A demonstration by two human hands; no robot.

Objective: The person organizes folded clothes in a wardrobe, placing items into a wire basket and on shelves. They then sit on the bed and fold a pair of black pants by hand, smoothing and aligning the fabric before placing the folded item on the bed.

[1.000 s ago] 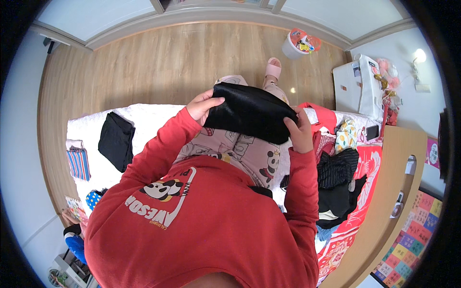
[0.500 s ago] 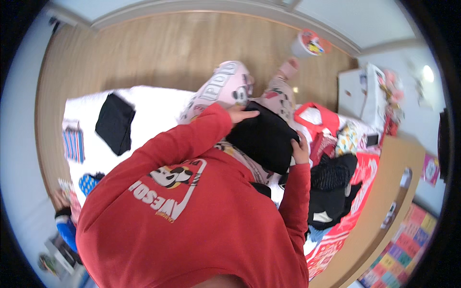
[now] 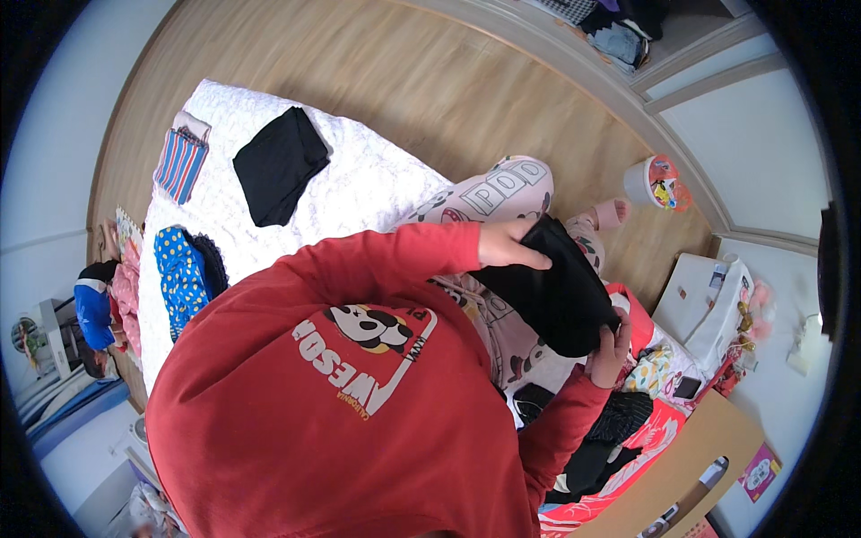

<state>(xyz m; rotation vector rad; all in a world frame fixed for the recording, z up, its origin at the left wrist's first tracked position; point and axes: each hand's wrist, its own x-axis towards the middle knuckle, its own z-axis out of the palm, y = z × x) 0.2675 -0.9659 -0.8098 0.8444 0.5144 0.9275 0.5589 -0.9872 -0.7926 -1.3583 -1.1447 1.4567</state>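
A folded black garment (image 3: 560, 291) is held over my lap, above the pink patterned trousers (image 3: 502, 193) I wear. My left hand (image 3: 513, 245) is closed on its upper left edge, with the thumb on top and the other fingers hidden. At the lower right corner my right hand (image 3: 610, 352) pinches the cloth with bent fingers. To my left, another folded black garment (image 3: 282, 167) lies flat on the white bedspread (image 3: 359, 148). Beside it are a folded striped cloth (image 3: 181, 166) and a blue polka-dot garment (image 3: 182, 282).
Loose dark clothes (image 3: 596, 453) lie in a heap on the right, near a red-and-white cover (image 3: 659, 426) and a cardboard box (image 3: 708, 453). A white bin (image 3: 639, 184) stands on the wooden floor (image 3: 314, 54). Clothes fill an open cabinet (image 3: 619, 40) at the far right.
The view has swung, so the bed's left side and the cabinet show more. Between my hands, the black garment is now narrower and tilted, and my right hand has curled round its corner.
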